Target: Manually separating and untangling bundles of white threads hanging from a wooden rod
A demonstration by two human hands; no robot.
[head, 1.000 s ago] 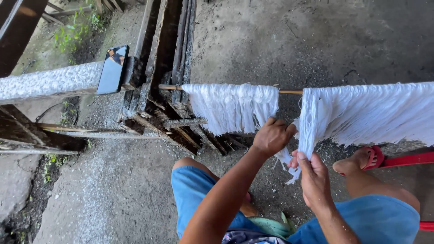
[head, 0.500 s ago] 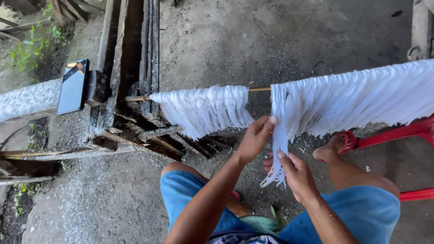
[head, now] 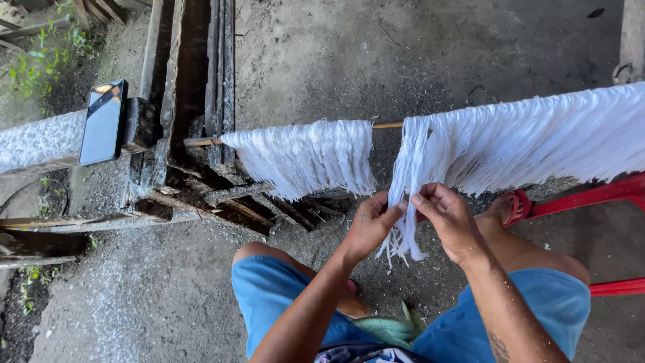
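Note:
White fibre strands (head: 524,144) hang in a thick curtain from a thin horizontal wooden stick (head: 386,125). A separate bunch (head: 306,158) hangs further left on the same stick. One narrow hank (head: 403,202) droops from the left edge of the big curtain. My left hand (head: 369,225) and my right hand (head: 447,218) both pinch this hank at about mid-length, fingertips facing each other. Its frayed end dangles below the hands. I sit in blue shorts, knees apart.
A dark phone (head: 102,122) leans on a pale beam (head: 40,142) at the left. Charred wooden planks (head: 201,101) stand behind the stick. A red chair frame (head: 591,198) and a red sandal on my foot (head: 519,204) sit at the right. Underfoot is grey concrete floor (head: 403,54).
Both hands have come together on the narrow hank, the right hand rising from below it and the left closing in from the left. The view has steadied.

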